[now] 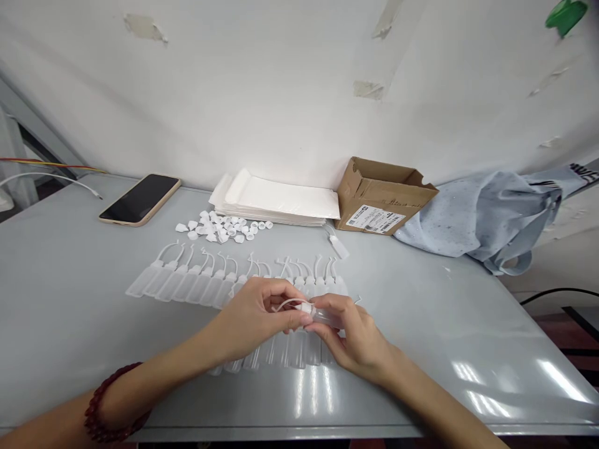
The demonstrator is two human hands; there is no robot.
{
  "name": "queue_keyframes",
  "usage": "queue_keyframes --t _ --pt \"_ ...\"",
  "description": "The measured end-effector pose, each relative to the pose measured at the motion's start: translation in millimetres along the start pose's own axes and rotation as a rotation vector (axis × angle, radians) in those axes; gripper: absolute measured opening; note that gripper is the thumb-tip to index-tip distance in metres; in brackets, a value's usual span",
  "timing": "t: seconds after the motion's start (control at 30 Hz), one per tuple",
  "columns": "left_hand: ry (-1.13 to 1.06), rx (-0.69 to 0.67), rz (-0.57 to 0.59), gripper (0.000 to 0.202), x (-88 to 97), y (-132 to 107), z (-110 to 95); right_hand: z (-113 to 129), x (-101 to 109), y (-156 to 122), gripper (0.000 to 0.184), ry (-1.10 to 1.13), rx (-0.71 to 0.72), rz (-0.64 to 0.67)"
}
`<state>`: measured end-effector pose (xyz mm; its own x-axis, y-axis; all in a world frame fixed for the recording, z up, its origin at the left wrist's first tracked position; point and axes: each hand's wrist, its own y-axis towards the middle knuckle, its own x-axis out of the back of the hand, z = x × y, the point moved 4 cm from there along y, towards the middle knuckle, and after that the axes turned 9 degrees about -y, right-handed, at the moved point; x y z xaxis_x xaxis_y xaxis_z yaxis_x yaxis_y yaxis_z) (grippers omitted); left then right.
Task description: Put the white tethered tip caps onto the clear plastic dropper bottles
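Observation:
My left hand (255,315) and my right hand (350,333) meet over the grey table (65,312), both pinching one small clear plastic bottle (314,310) with a white neck and a thin curved tube. The right fingers grip its body, the left fingers its tube end. Under and behind my hands lies a row of several like bottles (187,280), side by side. A heap of small white caps (219,228) sits further back. A dark red bead bracelet (100,405) is on my left wrist.
A phone (140,198) lies screen up at the back left. A stack of white pouches (278,201) and an open cardboard box (381,196) stand against the wall. A light blue cloth bag (486,215) lies at the right. Cables (56,174) run at the far left.

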<state>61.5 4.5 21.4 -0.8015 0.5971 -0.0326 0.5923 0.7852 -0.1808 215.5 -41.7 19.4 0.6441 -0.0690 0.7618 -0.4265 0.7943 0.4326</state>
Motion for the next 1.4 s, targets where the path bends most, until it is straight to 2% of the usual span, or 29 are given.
queue_keyframes --t 0.17,0.2,0.27,0.33,0.4,0.57,0.67,0.77,0.9,0.97,1.03,1.1,1.27,1.33,1.4 --pt "0.198 -0.357 0.062 0.01 -5.3 -7.4 -14.4 -0.8 4.6 5.4 0.022 0.571 -0.394 0.331" --pt "0.191 -0.38 0.074 0.01 -6.1 -8.2 -15.5 0.3 5.3 5.8 0.023 0.664 -0.434 0.364" --pt "0.133 -0.323 0.071 0.008 -5.6 -7.9 -15.0 0.9 6.3 6.0 0.023 0.718 -0.462 0.372" --pt "0.056 -0.187 0.059 0.01 -4.1 -6.3 -11.5 -0.4 7.6 6.0 0.021 0.575 -0.407 0.299" --pt "0.02 -0.08 0.043 0.014 -2.3 -5.0 -8.3 -0.9 8.2 5.6 0.02 0.351 -0.283 0.194" --pt "-0.006 0.006 0.041 0.016 -2.1 -3.0 -5.5 3.7 1.8 2.2 0.018 -0.106 0.061 0.059" --pt "-0.047 0.048 0.095 0.017 -6.4 -3.9 -5.0 4.7 -0.4 1.7 0.024 -0.21 0.063 0.072" --pt "0.029 -0.017 0.098 0.02 -8.2 -6.6 -6.7 4.8 -2.2 3.1 0.027 0.076 -0.118 0.221" --pt "0.337 -0.37 0.092 0.017 -8.7 -13.4 -14.6 4.5 -4.5 4.3 0.028 0.665 -0.435 0.35" --pt "0.406 -0.512 0.118 0.016 -9.7 -16.6 -17.9 4.2 -7.8 3.6 0.033 0.919 -0.552 0.42" --pt "0.403 -0.513 0.134 0.014 -9.4 -16.4 -18.9 4.7 -11.2 2.1 0.037 1.063 -0.601 0.501" --pt "0.371 -0.407 0.112 0.012 -7.4 -13.4 -18.1 2.5 -12.2 1.0 0.037 0.979 -0.591 0.497" --pt "0.168 -0.073 0.097 0.016 -4.9 -7.6 -10.6 -1.4 -8.2 0.3 0.046 0.359 -0.356 0.297" --pt "0.106 -0.013 0.118 0.014 -6.3 -7.6 -9.2 -0.1 -8.4 -0.6 0.047 0.262 -0.302 0.292" --pt "0.088 -0.019 0.125 0.013 -7.5 -8.4 -10.3 2.5 -6.7 -0.4 0.045 0.269 -0.296 0.304"
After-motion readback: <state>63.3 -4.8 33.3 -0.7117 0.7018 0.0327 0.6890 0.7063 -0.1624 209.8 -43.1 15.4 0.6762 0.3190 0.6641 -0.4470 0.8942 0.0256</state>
